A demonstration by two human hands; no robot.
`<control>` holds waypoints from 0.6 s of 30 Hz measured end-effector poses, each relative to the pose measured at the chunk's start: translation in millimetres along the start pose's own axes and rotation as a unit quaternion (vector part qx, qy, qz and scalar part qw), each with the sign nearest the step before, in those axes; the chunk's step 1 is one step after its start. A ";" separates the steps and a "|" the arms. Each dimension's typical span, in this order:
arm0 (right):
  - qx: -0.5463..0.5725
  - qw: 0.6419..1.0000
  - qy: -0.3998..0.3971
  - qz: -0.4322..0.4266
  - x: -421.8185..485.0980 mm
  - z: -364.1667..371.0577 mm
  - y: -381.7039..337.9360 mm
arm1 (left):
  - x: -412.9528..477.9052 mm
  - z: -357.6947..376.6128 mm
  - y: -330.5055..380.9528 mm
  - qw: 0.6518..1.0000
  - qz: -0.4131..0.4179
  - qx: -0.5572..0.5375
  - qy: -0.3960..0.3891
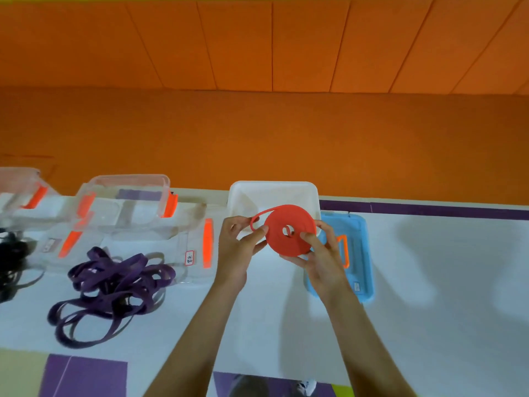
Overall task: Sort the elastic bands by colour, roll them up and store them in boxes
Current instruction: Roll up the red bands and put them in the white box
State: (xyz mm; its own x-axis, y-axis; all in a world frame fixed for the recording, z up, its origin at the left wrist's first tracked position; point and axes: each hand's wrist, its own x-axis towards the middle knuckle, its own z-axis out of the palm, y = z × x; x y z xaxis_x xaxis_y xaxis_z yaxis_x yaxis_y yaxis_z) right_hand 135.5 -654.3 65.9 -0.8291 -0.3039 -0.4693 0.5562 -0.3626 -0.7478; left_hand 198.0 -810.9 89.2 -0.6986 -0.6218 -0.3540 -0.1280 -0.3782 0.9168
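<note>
Two holds on red roll (279,245): left hand (240,245) pinches, right hand (325,257) grips | white table (429,310) | orange panels (309,47) behind

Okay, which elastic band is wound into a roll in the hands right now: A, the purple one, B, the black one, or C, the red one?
C: the red band is a tight coil held between the left hand and right hand, while the purple bands lie loose on the table.
</note>
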 end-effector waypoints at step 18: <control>-0.360 0.922 0.136 0.034 153.7 21.0 4.4 | 162.3 37.1 -48.0 0.973 -0.201 -0.004 0.110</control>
State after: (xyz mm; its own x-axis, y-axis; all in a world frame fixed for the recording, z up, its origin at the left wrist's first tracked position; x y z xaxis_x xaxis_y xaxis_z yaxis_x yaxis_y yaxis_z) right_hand 11.7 -721.0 0.3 -0.8320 -0.0372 -0.5536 0.5062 0.3577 -0.7848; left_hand 64.6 -868.2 -5.4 -0.4256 -0.5535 -0.7159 -0.3539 -0.6264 0.6946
